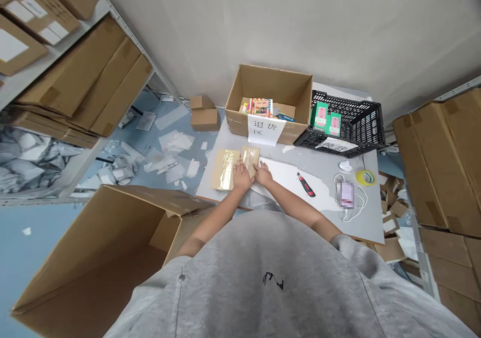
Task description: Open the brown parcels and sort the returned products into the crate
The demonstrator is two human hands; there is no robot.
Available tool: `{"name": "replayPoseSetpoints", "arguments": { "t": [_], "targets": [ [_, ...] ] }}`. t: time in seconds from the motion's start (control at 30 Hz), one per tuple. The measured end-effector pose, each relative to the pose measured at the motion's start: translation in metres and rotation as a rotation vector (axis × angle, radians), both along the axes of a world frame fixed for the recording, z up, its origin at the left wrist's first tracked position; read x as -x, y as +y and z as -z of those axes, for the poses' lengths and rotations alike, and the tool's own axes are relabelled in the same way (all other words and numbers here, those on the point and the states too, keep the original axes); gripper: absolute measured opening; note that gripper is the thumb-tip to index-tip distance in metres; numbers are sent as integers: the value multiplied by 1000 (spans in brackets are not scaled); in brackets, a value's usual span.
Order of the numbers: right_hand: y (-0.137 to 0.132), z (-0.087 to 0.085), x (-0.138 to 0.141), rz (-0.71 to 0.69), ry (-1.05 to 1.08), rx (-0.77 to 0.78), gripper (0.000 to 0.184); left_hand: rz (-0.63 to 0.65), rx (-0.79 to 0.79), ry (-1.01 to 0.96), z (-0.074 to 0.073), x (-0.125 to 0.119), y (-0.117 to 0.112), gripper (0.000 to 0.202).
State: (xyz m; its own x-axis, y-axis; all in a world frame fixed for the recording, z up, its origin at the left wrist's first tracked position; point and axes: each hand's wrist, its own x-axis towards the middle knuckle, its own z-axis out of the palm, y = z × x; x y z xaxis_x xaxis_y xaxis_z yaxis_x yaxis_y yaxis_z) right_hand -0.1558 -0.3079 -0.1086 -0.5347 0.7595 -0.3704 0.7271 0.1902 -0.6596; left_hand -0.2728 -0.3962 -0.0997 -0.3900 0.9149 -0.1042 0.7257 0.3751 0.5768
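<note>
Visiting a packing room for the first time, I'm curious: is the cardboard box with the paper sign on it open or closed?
Open: the cardboard box has nothing covering its top, and colourful printed packages show inside it.

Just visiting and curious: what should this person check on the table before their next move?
1. Both hands at the parcel: ok. The left hand and right hand rest against the brown paper parcel.
2. Neighbouring parcel taped: ok. The second brown paper parcel shows shiny tape.
3. Utility knife away from the hands: ok. It lies beyond the right hand.
4. Knife blade retracted: cannot tell.
5. Cardboard box open: ok. Its top is open, with a paper sign on the front.
</note>
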Motion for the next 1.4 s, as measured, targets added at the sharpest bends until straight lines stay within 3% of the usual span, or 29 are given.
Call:
{"name": "replayPoseSetpoints", "arguments": {
  "t": [0.17,0.3,0.5,0.77,0.87,1.0,1.07,1.2,1.3,1.4],
  "targets": [
    [5,-2,-15,-9,35,0,64,-34,107,-18,10,-21,22,112],
    [6,-5,-33,-23,114,-8,56,-77,101,18,16,-30,28,116],
    [3,-3,-69,123,108,20,45,-154,68,20,16,-26,37,113],
    [0,12,-147,399,52,29,47,-163,76,94,6,-21,52,129],
    [0,14,-173,478,153,26,54,14,2,52,-4,-17,50,129],
    [2,10,-192,532,318,42,70,481,-72,-38,-21,-21,52,124],
    [3,8,-196,547,352,55,69,654,-99,-88,-26,-30,57,119],
    [6,10,-192,513,300,69,62,807,-12,-52,-21,-54,64,115],
    [8,18,-187,456,261,41,64,721,70,-21,-3,-62,56,115],
    [8,28,-185,423,228,6,69,407,39,-40,21,-62,37,130]
  ]
}}
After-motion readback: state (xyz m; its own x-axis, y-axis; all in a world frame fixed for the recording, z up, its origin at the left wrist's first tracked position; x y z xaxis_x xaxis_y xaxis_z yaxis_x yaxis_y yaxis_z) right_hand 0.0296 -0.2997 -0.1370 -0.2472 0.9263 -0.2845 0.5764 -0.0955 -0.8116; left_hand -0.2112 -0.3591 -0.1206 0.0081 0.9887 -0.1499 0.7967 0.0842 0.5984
